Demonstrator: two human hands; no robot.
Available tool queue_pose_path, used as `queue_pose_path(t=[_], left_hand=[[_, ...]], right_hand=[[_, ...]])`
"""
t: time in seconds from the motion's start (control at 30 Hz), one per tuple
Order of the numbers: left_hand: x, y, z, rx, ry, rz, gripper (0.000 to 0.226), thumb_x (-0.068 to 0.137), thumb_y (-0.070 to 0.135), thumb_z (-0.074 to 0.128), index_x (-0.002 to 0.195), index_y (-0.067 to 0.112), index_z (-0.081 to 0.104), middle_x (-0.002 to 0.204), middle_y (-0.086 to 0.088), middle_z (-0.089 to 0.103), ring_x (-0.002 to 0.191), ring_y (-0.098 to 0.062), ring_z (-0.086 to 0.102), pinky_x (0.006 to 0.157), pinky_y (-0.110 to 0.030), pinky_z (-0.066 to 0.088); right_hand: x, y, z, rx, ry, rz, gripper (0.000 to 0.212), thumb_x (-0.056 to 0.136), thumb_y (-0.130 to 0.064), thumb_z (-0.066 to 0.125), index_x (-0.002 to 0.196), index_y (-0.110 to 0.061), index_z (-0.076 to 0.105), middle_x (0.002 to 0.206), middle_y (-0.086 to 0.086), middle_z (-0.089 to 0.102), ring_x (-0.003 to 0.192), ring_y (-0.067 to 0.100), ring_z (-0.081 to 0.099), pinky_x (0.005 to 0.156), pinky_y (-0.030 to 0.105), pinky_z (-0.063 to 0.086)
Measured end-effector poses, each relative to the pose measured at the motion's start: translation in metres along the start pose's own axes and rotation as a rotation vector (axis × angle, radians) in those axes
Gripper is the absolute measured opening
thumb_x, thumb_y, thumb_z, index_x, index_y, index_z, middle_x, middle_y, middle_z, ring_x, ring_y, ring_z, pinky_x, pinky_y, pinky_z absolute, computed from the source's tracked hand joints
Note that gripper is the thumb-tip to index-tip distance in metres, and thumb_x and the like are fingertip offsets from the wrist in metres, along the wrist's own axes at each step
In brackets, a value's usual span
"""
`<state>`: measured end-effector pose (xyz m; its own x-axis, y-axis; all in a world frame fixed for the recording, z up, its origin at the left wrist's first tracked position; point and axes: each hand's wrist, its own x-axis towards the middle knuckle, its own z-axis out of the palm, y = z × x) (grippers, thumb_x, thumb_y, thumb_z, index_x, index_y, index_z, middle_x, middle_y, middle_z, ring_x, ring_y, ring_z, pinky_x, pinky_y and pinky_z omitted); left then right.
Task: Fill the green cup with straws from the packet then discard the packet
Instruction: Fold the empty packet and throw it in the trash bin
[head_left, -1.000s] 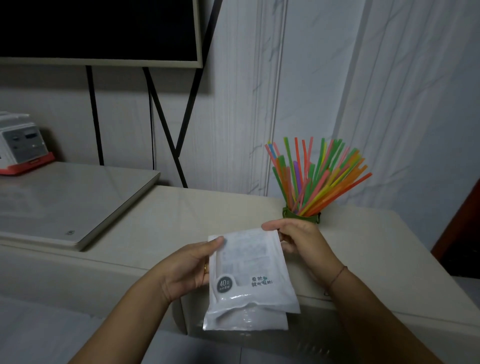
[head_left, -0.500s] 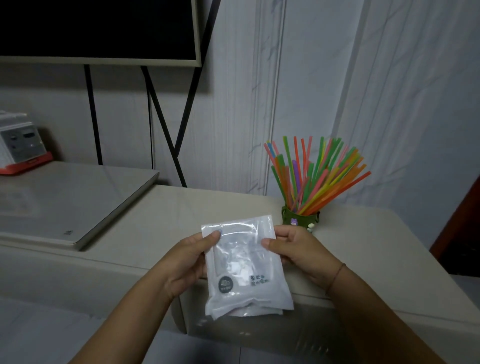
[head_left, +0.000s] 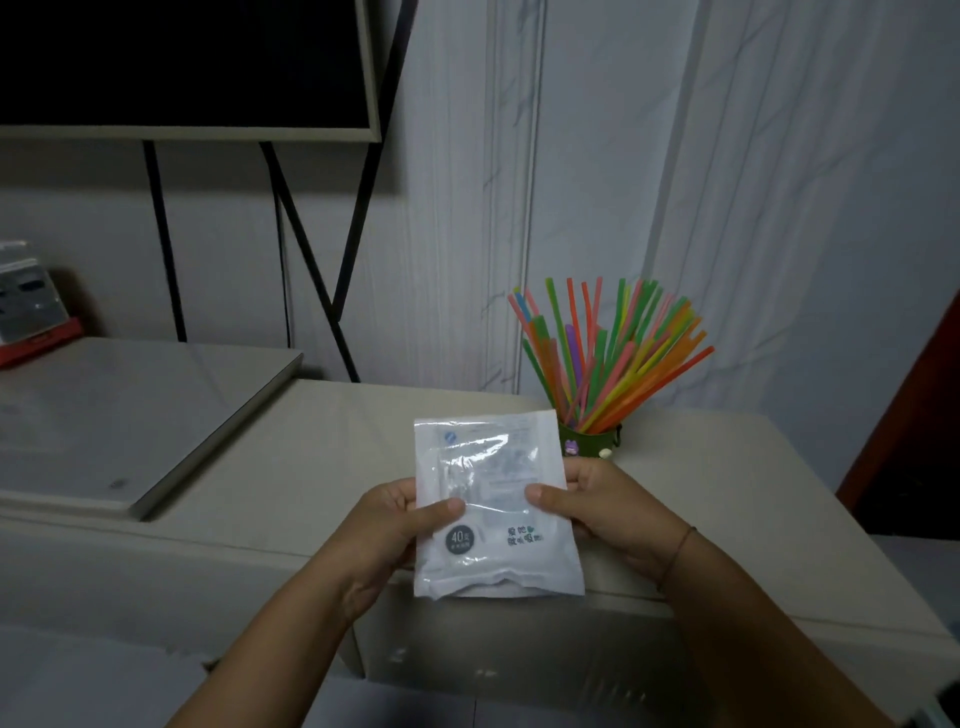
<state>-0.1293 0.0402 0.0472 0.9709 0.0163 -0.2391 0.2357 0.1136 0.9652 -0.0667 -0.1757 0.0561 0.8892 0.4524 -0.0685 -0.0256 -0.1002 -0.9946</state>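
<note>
**Two hands hold one straw packet in front of one green cup full of straws**

One flat packet (head_left: 493, 499) of white and clear crinkled plastic is held upright above the front edge of a pale worktop (head_left: 727, 493). A dark round badge low on its left reads "40", with smaller print beneath that is too small to read. To the right of the badge is a short line of blue-green Chinese characters, not legible. A small blue round logo sits near the top left corner.

The left hand (head_left: 387, 525) pinches the packet's left edge, thumb on the front. The right hand (head_left: 608, 512) pinches the right edge the same way. A thin cord bracelet (head_left: 675, 553) circles the right wrist.

Just behind the packet's top right corner, one green cup (head_left: 589, 441) stands on the worktop, with a small purple sticker and a white one on its side. It holds a fanned bunch of straws (head_left: 608, 348), too many to count, in orange, green, pink, yellow, blue and purple.

Further left lies one flat grey slab (head_left: 130, 415). At the far left edge is one device with a red base (head_left: 31, 317). Above hangs one dark screen (head_left: 182, 62) on black legs (head_left: 311, 249).
</note>
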Motion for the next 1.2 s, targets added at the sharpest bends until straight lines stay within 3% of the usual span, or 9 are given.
queue_pose_path(t=[0.2, 0.33, 0.47, 0.53, 0.63, 0.8, 0.9, 1.0, 1.2], left_hand=[[-0.004, 0.004, 0.063, 0.014, -0.225, -0.032, 0.042, 0.066, 0.022, 0.078, 0.103, 0.004, 0.073, 0.100, -0.018, 0.074, 0.087, -0.030, 0.073, 0.068, -0.032, 0.058], [-0.002, 0.003, 0.126, 0.095, -0.377, -0.078, 0.034, 0.070, 0.020, 0.080, 0.103, 0.011, 0.075, 0.102, -0.013, 0.075, 0.093, -0.030, 0.072, 0.080, -0.038, 0.058], [0.000, -0.003, 0.200, 0.237, -0.541, -0.051, 0.031, 0.066, 0.022, 0.081, 0.097, 0.018, 0.077, 0.098, -0.012, 0.076, 0.093, -0.030, 0.072, 0.089, -0.045, 0.055], [0.002, -0.004, 0.239, 0.317, -0.593, -0.023, 0.028, 0.065, 0.023, 0.080, 0.092, 0.019, 0.078, 0.094, -0.008, 0.076, 0.090, -0.026, 0.073, 0.087, -0.045, 0.056], [0.011, -0.006, 0.295, 0.388, -0.637, 0.012, 0.021, 0.079, 0.014, 0.073, 0.100, 0.014, 0.073, 0.096, -0.009, 0.076, 0.092, -0.027, 0.072, 0.090, -0.047, 0.055], [0.029, -0.023, 0.363, 0.476, -0.579, 0.012, 0.051, 0.085, 0.026, 0.068, 0.133, 0.016, 0.051, 0.116, -0.004, 0.065, 0.104, -0.019, 0.063, 0.101, -0.037, 0.047], [0.040, -0.037, 0.380, 0.447, -0.613, -0.053, 0.045, 0.086, 0.024, 0.069, 0.128, 0.016, 0.056, 0.109, -0.004, 0.069, 0.099, -0.018, 0.066, 0.086, -0.024, 0.052], [0.052, -0.051, 0.388, 0.421, -0.635, -0.077, 0.039, 0.085, 0.021, 0.070, 0.122, 0.014, 0.061, 0.102, -0.001, 0.073, 0.095, -0.013, 0.070, 0.073, -0.016, 0.053], [0.067, -0.064, 0.406, 0.380, -0.653, -0.099, 0.031, 0.084, 0.018, 0.070, 0.114, 0.018, 0.064, 0.102, 0.002, 0.074, 0.096, -0.014, 0.070, 0.077, -0.019, 0.054]], right_hand=[[-0.054, -0.023, -0.051, -0.040, 0.190, -0.052, 0.017, 0.083, -0.023, 0.066, 0.098, -0.016, 0.071, 0.094, 0.006, 0.076, 0.084, 0.024, 0.073, 0.072, 0.034, 0.060], [-0.119, -0.024, -0.097, -0.049, 0.205, -0.010, 0.032, 0.081, -0.035, 0.064, 0.110, -0.021, 0.065, 0.103, 0.000, 0.074, 0.092, 0.019, 0.071, 0.073, 0.027, 0.058], [-0.183, -0.002, -0.137, -0.002, 0.414, 0.018, 0.030, 0.082, -0.021, 0.066, 0.111, -0.017, 0.065, 0.103, 0.006, 0.074, 0.093, 0.025, 0.071, 0.079, 0.036, 0.058], [-0.209, 0.014, -0.156, 0.089, 0.547, 0.029, 0.027, 0.081, -0.016, 0.066, 0.107, -0.016, 0.068, 0.100, 0.008, 0.075, 0.091, 0.026, 0.071, 0.073, 0.033, 0.059], [-0.241, 0.044, -0.188, 0.181, 0.785, 0.085, 0.021, 0.082, -0.009, 0.065, 0.103, -0.009, 0.069, 0.093, 0.009, 0.076, 0.082, 0.023, 0.072, 0.063, 0.026, 0.057], [-0.290, 0.110, -0.234, 0.291, 1.008, 0.250, 0.016, 0.083, -0.010, 0.067, 0.099, -0.008, 0.070, 0.092, 0.011, 0.075, 0.082, 0.026, 0.071, 0.066, 0.032, 0.057], [-0.315, 0.151, -0.255, 0.358, 1.095, 0.365, 0.015, 0.082, -0.008, 0.068, 0.096, -0.008, 0.070, 0.093, 0.013, 0.074, 0.085, 0.030, 0.068, 0.073, 0.035, 0.056], [-0.329, 0.182, -0.271, 0.404, 1.194, 0.431, 0.015, 0.081, -0.008, 0.069, 0.096, -0.006, 0.068, 0.087, 0.011, 0.072, 0.079, 0.028, 0.067, 0.061, 0.029, 0.054], [-0.305, 0.216, -0.311, 0.401, 1.419, 0.450, 0.017, 0.085, -0.012, 0.066, 0.100, -0.006, 0.062, 0.092, 0.011, 0.064, 0.082, 0.027, 0.061, 0.077, 0.033, 0.049]])
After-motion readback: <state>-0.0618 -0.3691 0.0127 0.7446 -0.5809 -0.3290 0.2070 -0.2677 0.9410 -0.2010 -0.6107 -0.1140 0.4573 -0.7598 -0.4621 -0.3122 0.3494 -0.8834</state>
